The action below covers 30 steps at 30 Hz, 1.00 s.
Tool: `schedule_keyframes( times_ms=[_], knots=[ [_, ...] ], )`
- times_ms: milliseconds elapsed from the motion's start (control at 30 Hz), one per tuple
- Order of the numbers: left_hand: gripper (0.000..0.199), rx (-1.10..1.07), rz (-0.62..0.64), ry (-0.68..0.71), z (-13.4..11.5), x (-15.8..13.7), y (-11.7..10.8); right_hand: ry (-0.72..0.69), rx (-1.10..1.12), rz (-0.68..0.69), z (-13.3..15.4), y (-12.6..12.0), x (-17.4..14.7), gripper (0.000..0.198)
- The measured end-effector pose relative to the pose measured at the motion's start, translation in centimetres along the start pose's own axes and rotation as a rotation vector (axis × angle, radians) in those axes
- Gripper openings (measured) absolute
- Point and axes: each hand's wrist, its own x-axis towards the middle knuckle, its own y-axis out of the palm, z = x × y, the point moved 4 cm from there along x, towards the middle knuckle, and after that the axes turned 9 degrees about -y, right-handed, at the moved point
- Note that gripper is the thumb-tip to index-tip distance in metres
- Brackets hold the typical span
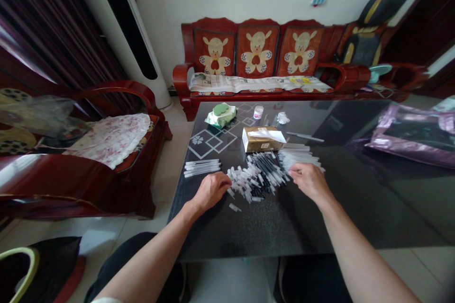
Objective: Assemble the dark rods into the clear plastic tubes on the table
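My left hand [212,190] is closed in a pinch at the left edge of a heap of whitish pen caps [243,177]; what lies between its fingertips is too small to make out. Over the near ends of a bundle of translucent pen barrels [299,154], my right hand [308,179] has its fingers bent together, and these hide what they grip. Between the two heaps lie many thin dark refills [266,164] with pale ends. Several capped pens [202,167] are lined up left of my left hand. A single cap [235,207] lies nearer to me.
Behind the heaps stands a gold tissue box [265,141]. Farther back are a green wipes pack [221,115], a small white jar [258,112] and a crumpled tissue [283,118]. One long stick [305,137] lies apart. A purple-edged plastic bag [412,135] rests at the table's right.
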Motion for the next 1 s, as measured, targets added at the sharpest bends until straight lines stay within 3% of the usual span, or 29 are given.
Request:
schedule_keyframes(
  times_ms=[100, 267, 400, 700, 900, 1000],
  knots=[
    [0.014, 0.006, -0.011, 0.001, -0.1, 0.1, -0.1, 0.001, -0.165, 0.111, 0.2, 0.5, -0.2, 0.017],
    [0.013, 0.007, -0.021, -0.014, 0.0, 0.1, -0.1, 0.088, -0.295, 0.117, -1.1, -0.5, 0.2, 0.019],
    [0.013, 0.006, -0.022, -0.017, 0.2, 0.0, 0.1, 0.111, -0.279, 0.178, -1.7, -0.3, 0.2, 0.016],
    [0.014, -0.002, -0.042, -0.026, 0.1, 0.1, 0.0, 0.041, -0.309, 0.284, 0.2, 3.2, -0.3, 0.013],
    [0.014, -0.079, -0.073, -0.054, 0.0, 0.1, -0.4, 0.031, -0.364, 0.281, 0.2, 2.9, -0.3, 0.015],
    [0.014, -0.224, -0.074, -0.126, -0.1, 0.1, -0.3, 0.051, -0.209, 0.245, 0.2, 2.4, -0.4, 0.01]
  ],
)
